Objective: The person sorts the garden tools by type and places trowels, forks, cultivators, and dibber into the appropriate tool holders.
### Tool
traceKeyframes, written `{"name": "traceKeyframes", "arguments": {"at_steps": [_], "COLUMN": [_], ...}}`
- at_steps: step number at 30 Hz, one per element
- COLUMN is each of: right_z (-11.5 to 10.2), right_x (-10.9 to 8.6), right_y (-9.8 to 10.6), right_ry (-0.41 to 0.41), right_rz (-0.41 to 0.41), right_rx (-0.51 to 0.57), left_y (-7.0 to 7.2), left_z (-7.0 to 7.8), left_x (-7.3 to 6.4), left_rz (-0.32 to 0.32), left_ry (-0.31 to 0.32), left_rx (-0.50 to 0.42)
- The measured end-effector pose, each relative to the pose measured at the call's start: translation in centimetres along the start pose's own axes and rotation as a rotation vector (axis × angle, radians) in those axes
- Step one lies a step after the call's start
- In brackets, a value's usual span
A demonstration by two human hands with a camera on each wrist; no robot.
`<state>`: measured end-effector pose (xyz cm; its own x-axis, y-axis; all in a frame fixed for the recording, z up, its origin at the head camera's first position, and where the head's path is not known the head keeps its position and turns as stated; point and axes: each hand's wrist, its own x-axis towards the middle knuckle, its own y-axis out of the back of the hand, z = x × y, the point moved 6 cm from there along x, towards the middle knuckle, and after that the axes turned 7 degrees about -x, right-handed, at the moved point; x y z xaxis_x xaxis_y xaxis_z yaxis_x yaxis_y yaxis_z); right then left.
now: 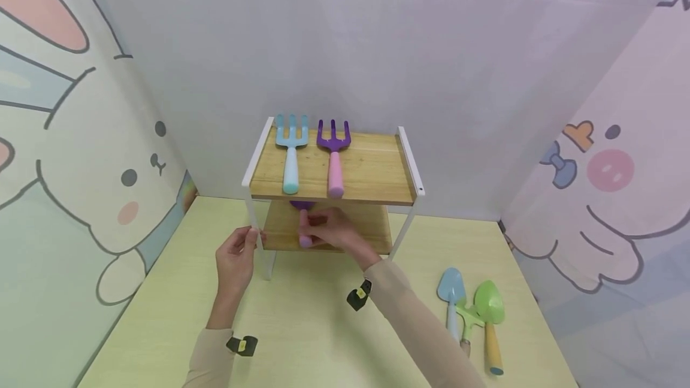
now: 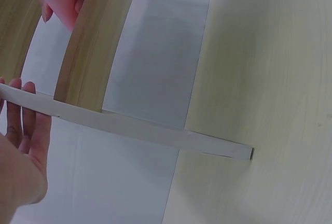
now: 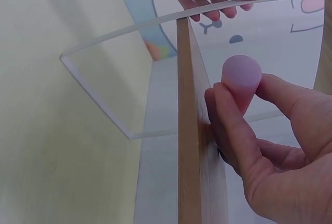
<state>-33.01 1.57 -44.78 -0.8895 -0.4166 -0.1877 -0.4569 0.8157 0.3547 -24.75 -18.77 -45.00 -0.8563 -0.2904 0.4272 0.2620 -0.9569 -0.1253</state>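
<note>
A small two-tier wooden shelf (image 1: pixel 377 166) with a white metal frame stands on the table. My right hand (image 1: pixel 335 227) is between its tiers and pinches the pink handle (image 1: pixel 305 238) of a garden tool over the lower board (image 1: pixel 374 229). Only a bit of that tool's purple head shows; the upper board hides the rest. My left hand (image 1: pixel 236 259) holds the frame's white left post (image 2: pixel 78 116), fingers bent round it. On the upper board lie a light-blue hand fork (image 1: pixel 291 160) and a purple hand fork (image 1: pixel 335 160) with a pink handle, side by side.
At the right of the table lie a blue trowel (image 1: pixel 451 286), a green trowel (image 1: pixel 489 303) with a yellow handle and a green tool (image 1: pixel 470 317) partly under them. A pale curtain (image 1: pixel 458 76) hangs behind the shelf; cartoon-printed cloth flanks both sides.
</note>
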Motion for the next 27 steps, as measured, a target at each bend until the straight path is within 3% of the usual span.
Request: {"name": "traceKeyframes", "arguments": {"at_steps": [11,27], "right_z": [-0.7,-0.8], "right_x": [0.8,1.0], "right_y": [-1.0,-1.9], "right_ry": [0.02,0.095], "right_rz": [0.002,0.036], "right_rx": [-0.002,-0.092], "left_y": [0.0,0.0], "left_z": [0.0,-0.2], "left_x": [-0.1,0.0], "left_rz": [0.004,0.021], "left_ry": [0.009,0.015], "left_rx": [-0.011,-0.037]}}
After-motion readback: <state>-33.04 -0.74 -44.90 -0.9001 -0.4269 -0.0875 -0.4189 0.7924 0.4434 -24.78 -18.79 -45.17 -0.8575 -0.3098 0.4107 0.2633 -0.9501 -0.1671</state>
